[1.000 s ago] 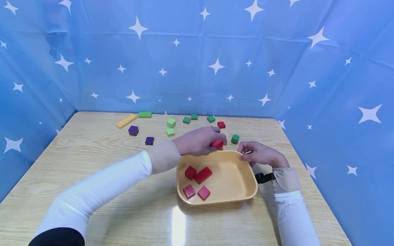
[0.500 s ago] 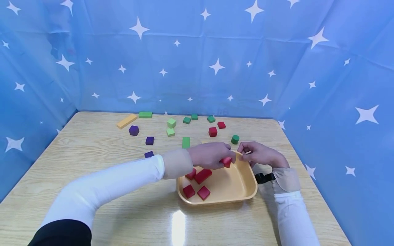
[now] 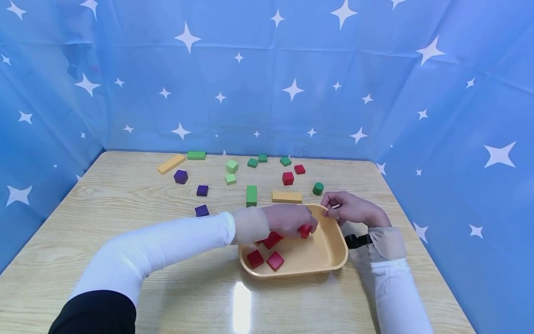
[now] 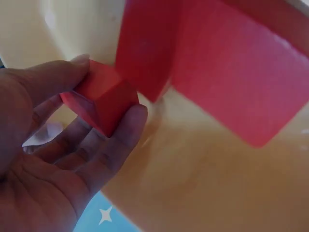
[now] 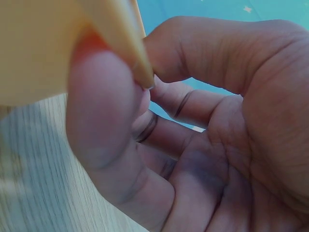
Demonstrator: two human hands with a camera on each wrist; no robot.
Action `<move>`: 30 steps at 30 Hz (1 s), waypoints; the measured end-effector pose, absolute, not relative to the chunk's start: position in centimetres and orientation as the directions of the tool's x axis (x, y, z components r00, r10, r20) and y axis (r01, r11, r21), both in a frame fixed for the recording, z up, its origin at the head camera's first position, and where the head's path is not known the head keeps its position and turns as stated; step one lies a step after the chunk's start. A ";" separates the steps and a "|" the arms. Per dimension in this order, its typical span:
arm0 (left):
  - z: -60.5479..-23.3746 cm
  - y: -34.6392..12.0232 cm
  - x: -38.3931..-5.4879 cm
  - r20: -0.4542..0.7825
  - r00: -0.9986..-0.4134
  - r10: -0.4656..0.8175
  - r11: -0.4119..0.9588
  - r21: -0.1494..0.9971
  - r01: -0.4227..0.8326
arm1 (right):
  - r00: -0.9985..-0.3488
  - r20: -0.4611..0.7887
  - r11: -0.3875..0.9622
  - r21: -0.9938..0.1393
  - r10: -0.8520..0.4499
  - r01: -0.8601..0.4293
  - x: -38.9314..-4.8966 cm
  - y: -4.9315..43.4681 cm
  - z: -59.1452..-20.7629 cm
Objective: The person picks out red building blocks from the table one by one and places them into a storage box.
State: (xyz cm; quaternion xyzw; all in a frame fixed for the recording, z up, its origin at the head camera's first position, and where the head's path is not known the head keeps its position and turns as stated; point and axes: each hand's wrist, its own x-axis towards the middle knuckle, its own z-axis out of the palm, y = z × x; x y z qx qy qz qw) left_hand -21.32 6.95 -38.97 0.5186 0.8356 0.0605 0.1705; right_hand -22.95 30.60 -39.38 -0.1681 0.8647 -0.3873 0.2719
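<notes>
My left hand (image 3: 288, 220) is inside the tan tray (image 3: 340, 260), pinching a red block (image 3: 305, 231) between thumb and fingers. In the left wrist view that red block (image 4: 107, 94) has angled faces, and larger red blocks (image 4: 231, 67) lie close by. Several red blocks rest on the tray floor, among them one (image 3: 275, 261) near the front; my left hand partly covers others behind it. At the tray's back right corner my right hand (image 3: 354, 208) grips the rim. The right wrist view shows its thumb and finger pinching the tray wall (image 5: 111, 29).
Behind the tray stand a yellow bar (image 3: 287, 197), a green block (image 3: 251, 195), a green cylinder (image 3: 318, 188) and two red blocks, one being a cube (image 3: 288, 178). Purple blocks (image 3: 202, 190) and more green ones lie further left. A blue starry curtain (image 3: 267, 93) borders the table.
My left hand has brought the red block from behind the tray's back rim down into the tray. My right hand stays on the rim.
</notes>
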 end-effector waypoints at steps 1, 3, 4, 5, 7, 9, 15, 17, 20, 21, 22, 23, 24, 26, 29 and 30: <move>-39.1 7.0 -21.3 -0.230 -0.399 0.888 0.452 0.271 0.850 | -0.796 -0.340 0.643 -0.762 -0.500 -0.079 -22.9 30.6 -39.4; -39.4 7.0 -21.3 -0.239 -0.391 0.889 0.446 0.262 0.856 | -0.797 -0.342 0.643 -0.762 -0.498 -0.074 -22.9 30.6 -39.4; -39.5 7.0 -21.3 -0.241 -0.386 0.890 0.442 0.258 0.859 | -0.796 -0.343 0.644 -0.762 -0.498 -0.074 -22.9 30.6 -39.4; -39.5 7.1 -21.3 -0.244 -0.383 0.891 0.441 0.256 0.860 | -0.796 -0.345 0.645 -0.760 -0.497 -0.073 -23.0 30.6 -39.4; -39.6 7.1 -21.3 -0.251 -0.384 0.888 0.443 0.252 0.860 | -0.797 -0.347 0.648 -0.758 -0.495 -0.072 -23.0 30.6 -39.4; -39.6 7.1 -21.4 -0.255 -0.381 0.889 0.441 0.249 0.862 | -0.798 -0.346 0.649 -0.757 -0.493 -0.073 -23.0 30.6 -39.4; -39.3 6.8 -21.4 -0.291 -0.395 0.871 0.470 0.262 0.843 | -0.798 -0.342 0.643 -0.762 -0.496 -0.073 -23.0 30.6 -39.5; -39.0 6.6 -21.4 -0.298 -0.414 0.860 0.492 0.271 0.827 | -0.795 -0.341 0.637 -0.767 -0.502 -0.072 -23.0 30.6 -39.5; -38.6 6.3 -21.3 -0.281 -0.431 0.857 0.503 0.284 0.816 | -0.789 -0.344 0.634 -0.770 -0.508 -0.073 -22.9 30.6 -39.5; -38.4 6.2 -21.2 -0.271 -0.437 0.858 0.505 0.289 0.813 | -0.786 -0.344 0.632 -0.772 -0.514 -0.075 -22.9 30.7 -39.5; -38.1 6.0 -21.2 -0.260 -0.443 0.858 0.508 0.296 0.809 | -0.783 -0.344 0.632 -0.771 -0.518 -0.079 -22.9 30.7 -39.5; -37.9 5.8 -21.1 -0.250 -0.448 0.859 0.508 0.298 0.808 | -0.781 -0.346 0.634 -0.770 -0.520 -0.080 -22.9 30.7 -39.6; -37.7 5.7 -21.1 -0.240 -0.452 0.859 0.509 0.308 0.804 | -0.780 -0.345 0.635 -0.768 -0.522 -0.085 -22.9 30.7 -39.6; -37.2 5.2 -21.0 -0.223 -0.470 0.854 0.520 0.327 0.789 | -0.778 -0.341 0.634 -0.767 -0.528 -0.095 -22.9 30.8 -39.6; -36.4 4.5 -21.0 -0.193 -0.489 0.851 0.525 0.362 0.770 | -0.782 -0.335 0.635 -0.766 -0.526 -0.099 -22.9 30.8 -39.5; -36.2 4.2 -21.0 -0.182 -0.497 0.848 0.527 0.376 0.762 | -0.784 -0.331 0.634 -0.767 -0.526 -0.102 -22.9 30.8 -39.5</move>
